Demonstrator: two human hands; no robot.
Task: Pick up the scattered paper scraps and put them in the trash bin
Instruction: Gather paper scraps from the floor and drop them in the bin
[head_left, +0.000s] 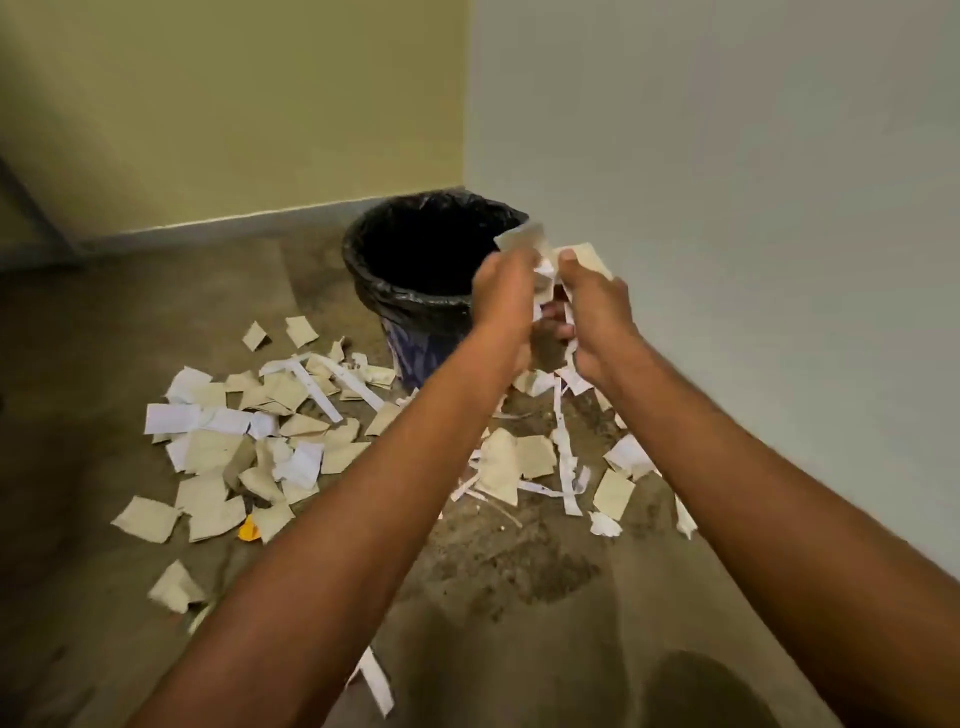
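A single head-worn wide-angle view looks forward and down over both outstretched forearms toward a room corner, floor (130, 322) filling the lower frame, walls bending at the edges.

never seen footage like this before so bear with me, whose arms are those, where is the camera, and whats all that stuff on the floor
There is no machine here. The arms belong to a person, and the single camera is worn on their head, looking forward and down, so you see the scene as they do.

The left hand and right hand are raised together, both closed around a bunch of paper scraps, beige pieces and white strips, some dangling below the hands. They hold it beside the near right edge of the trash bin, not yet over its opening.

The bin stands in the corner where two walls meet and is lined with a black bag.

On the floor lie many more torn pieces, mostly beige squares with white strips among them, spread in front of the bin. One small orange scrap sits among them.
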